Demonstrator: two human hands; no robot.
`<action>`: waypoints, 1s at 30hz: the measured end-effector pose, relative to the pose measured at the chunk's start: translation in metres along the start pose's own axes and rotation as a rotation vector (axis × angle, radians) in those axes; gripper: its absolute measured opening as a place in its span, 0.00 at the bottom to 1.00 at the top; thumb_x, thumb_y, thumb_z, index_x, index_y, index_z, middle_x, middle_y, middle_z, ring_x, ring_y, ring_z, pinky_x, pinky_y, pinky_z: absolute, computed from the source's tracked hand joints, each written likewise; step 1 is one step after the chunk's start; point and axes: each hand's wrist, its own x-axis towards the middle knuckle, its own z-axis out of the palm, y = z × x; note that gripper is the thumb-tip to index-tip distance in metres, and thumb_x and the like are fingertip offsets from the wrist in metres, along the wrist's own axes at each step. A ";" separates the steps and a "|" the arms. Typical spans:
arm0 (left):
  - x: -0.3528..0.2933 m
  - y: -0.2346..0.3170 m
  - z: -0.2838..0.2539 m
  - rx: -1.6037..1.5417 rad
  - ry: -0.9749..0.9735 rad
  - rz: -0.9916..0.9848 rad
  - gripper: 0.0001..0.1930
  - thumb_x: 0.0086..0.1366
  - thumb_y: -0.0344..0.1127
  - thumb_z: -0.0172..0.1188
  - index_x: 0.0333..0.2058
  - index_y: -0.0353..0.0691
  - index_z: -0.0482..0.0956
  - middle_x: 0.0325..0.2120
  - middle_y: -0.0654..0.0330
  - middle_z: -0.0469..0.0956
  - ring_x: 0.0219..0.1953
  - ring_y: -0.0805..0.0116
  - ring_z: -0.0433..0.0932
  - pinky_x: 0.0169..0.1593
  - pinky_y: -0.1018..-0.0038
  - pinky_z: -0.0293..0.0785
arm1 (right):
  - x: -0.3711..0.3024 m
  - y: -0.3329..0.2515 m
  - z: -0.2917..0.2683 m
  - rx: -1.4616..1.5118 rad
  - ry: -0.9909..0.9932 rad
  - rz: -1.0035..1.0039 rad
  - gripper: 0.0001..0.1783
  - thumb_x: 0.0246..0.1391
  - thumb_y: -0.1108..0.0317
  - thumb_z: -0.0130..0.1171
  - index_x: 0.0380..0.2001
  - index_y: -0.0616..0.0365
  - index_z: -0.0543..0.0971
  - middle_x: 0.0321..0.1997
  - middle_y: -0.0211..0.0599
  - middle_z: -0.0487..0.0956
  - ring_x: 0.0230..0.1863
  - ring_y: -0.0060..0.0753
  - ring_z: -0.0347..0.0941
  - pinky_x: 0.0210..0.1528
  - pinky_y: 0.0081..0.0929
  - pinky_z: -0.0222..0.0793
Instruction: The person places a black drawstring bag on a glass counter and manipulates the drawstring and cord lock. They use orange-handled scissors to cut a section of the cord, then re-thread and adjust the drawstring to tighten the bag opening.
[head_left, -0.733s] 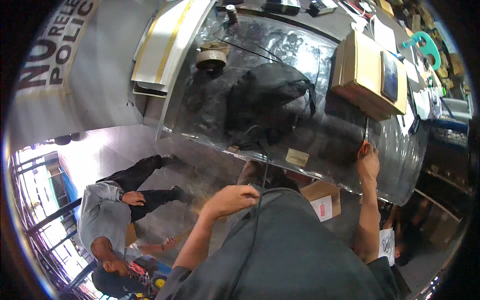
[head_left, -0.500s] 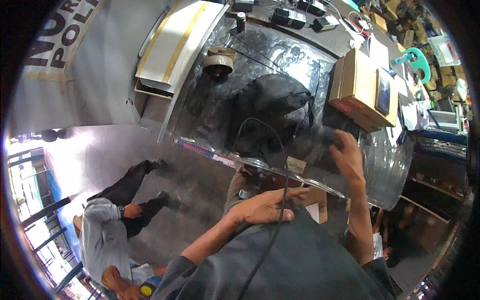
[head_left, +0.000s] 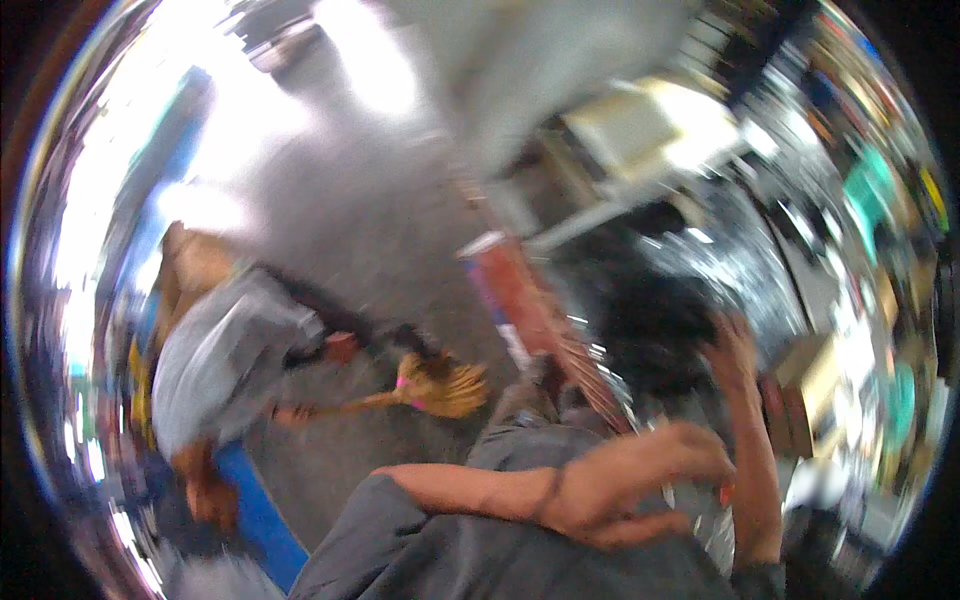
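Observation:
The whole view is smeared by motion. My left hand (head_left: 632, 485) is held in front of my body, over my dark shirt, with its fingers bent and the thumb apart; nothing shows in it. Farther off, my right hand (head_left: 733, 352) is raised by the near side of the table (head_left: 742, 240), beside a black mesh-like item (head_left: 655, 325). Blur hides whether its fingers touch that item or hold anything. Shiny plastic covers the tabletop.
At left a person in a grey shirt (head_left: 230, 365) bends over the floor, one hand on a straw broom (head_left: 440, 388). A cardboard box (head_left: 800, 390) stands to the right of my right hand. A long reddish box-like thing (head_left: 520, 295) lies along the table's edge.
My view has swung to the left, so the table now sits farther right and tilted. My left hand has moved right and its fingers are more bent. The person's broom has come into sight.

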 end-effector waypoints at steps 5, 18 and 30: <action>-0.017 0.016 0.029 0.069 0.278 0.076 0.28 0.69 0.32 0.65 0.66 0.35 0.68 0.60 0.45 0.71 0.61 0.43 0.74 0.64 0.57 0.72 | 0.025 0.033 0.003 0.048 -0.091 -0.236 0.23 0.50 0.69 0.69 0.51 0.59 0.80 0.52 0.48 0.81 0.57 0.58 0.75 0.60 0.52 0.70; -0.037 0.069 0.050 0.434 1.014 0.415 0.31 0.71 0.36 0.62 0.66 0.29 0.63 0.56 0.50 0.71 0.53 0.62 0.76 0.60 0.62 0.72 | 0.066 0.088 -0.027 0.283 -0.396 -0.357 0.24 0.55 0.65 0.62 0.54 0.66 0.78 0.53 0.53 0.83 0.54 0.51 0.79 0.59 0.44 0.72; -0.014 0.102 -0.003 0.351 1.024 0.888 0.27 0.79 0.43 0.52 0.67 0.30 0.67 0.59 0.40 0.73 0.62 0.49 0.73 0.67 0.50 0.68 | 0.010 -0.034 -0.136 0.357 -0.401 -0.345 0.21 0.52 0.66 0.65 0.49 0.63 0.79 0.41 0.54 0.84 0.46 0.53 0.82 0.51 0.42 0.73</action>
